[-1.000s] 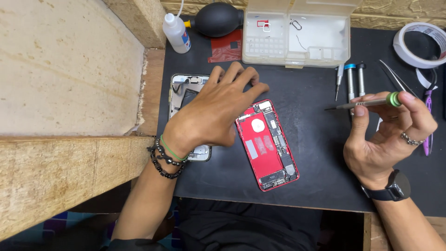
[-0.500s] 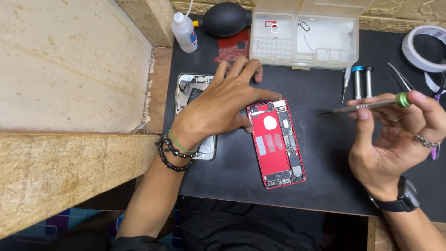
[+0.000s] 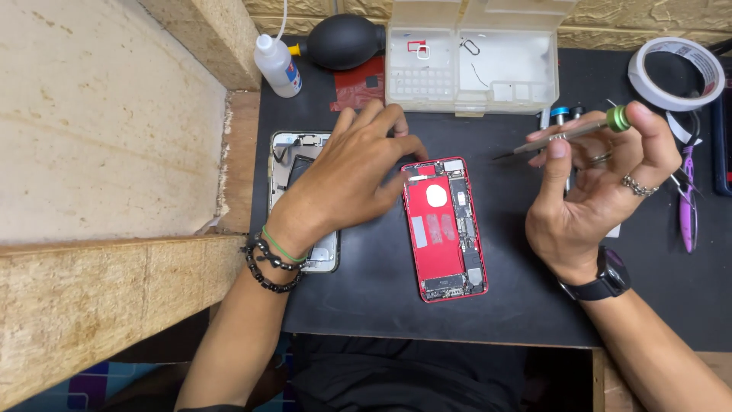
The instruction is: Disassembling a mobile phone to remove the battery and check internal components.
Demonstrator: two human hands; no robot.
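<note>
Opened red phone body [image 3: 444, 229]: lies flat mid-counter [image 3: 518, 305], internals exposed, its upper corner under the left hand's fingertips. Left hand [image 3: 347, 179]: spread flat, gripping nothing, over the detached screen panel [image 3: 297, 164]. Right hand [image 3: 602, 191]: raised, pinching a green-capped screwdriver [image 3: 568, 134], tip clear of the phone. Disassembly looks well along; reassembly remains.

The left hand [image 3: 347, 179] hides much of the detached screen [image 3: 301, 200]; the tape roll [image 3: 675, 74] runs off-frame.

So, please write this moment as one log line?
left hand: on red phone body top | right hand: holds screwdriver, raised | black mat
</note>
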